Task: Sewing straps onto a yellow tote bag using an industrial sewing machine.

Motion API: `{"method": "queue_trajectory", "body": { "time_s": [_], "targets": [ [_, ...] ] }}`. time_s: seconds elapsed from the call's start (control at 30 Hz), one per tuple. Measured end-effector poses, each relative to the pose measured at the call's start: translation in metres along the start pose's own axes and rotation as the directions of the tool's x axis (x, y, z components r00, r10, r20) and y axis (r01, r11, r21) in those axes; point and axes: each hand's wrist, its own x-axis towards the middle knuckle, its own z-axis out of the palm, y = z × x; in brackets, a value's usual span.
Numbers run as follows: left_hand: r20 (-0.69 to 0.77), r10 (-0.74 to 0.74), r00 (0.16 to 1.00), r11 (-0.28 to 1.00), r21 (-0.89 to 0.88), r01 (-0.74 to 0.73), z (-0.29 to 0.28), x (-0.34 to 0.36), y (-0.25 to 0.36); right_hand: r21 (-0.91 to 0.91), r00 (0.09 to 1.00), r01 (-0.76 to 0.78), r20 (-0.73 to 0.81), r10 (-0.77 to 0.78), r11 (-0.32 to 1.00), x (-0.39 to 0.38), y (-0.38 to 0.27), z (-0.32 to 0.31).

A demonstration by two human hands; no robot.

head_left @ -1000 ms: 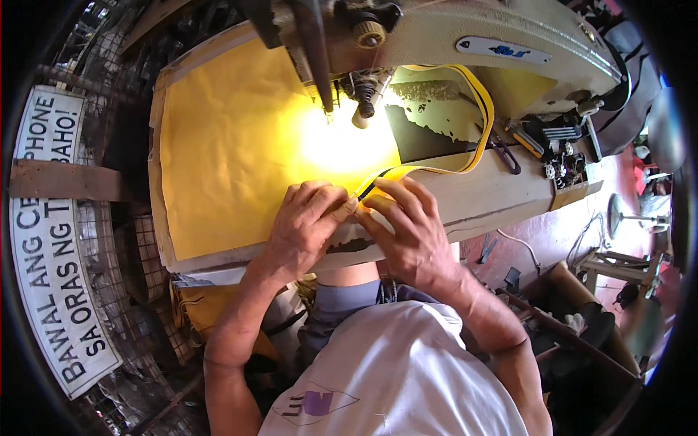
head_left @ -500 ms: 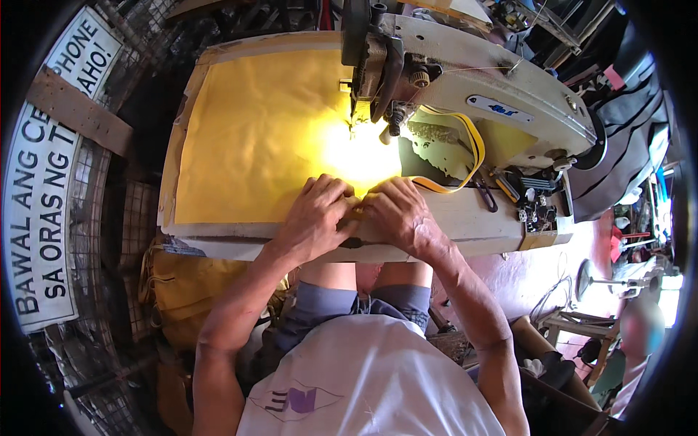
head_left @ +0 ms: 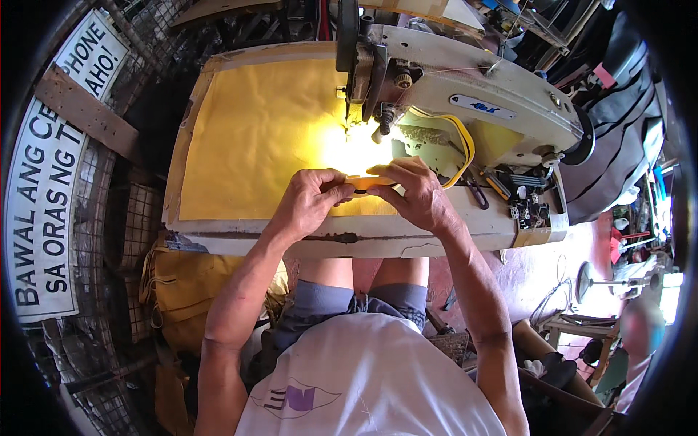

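Both of my hands pinch a narrow yellow strip with a dark edge (head_left: 466,145) near the front of the sewing table. My left hand (head_left: 314,198) grips its end between thumb and fingers, while my right hand (head_left: 413,190) holds it a short way along. From there the strip loops back to the right under the machine's arm. Beneath my hands a large yellow fabric sheet (head_left: 254,138) lies flat, its right part washed out by a bright lamp. Just beyond my hands stands the needle area of the sewing machine (head_left: 429,80).
Dark-handled scissors (head_left: 477,192) and small metal parts (head_left: 534,200) lie on the table's right side. Yellow fabric (head_left: 193,291) hangs below the left edge. A wire grid with a white sign (head_left: 47,218) stands at left. Dark grey material (head_left: 614,145) is piled at right.
My hands have risen slightly away from the front table edge and spread apart. A short stretch of the strip now shows between them. The view has shifted a little.
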Motion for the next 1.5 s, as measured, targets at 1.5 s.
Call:
{"method": "queue_trajectory", "body": {
  "time_s": [1.5],
  "targets": [
    [0.064,0.240,0.969,0.690,0.691,-0.216,-0.021,-0.005,-0.034,0.081,0.948,-0.313,0.092,0.306,0.946,0.060,0.023,0.048]
  ]
}}
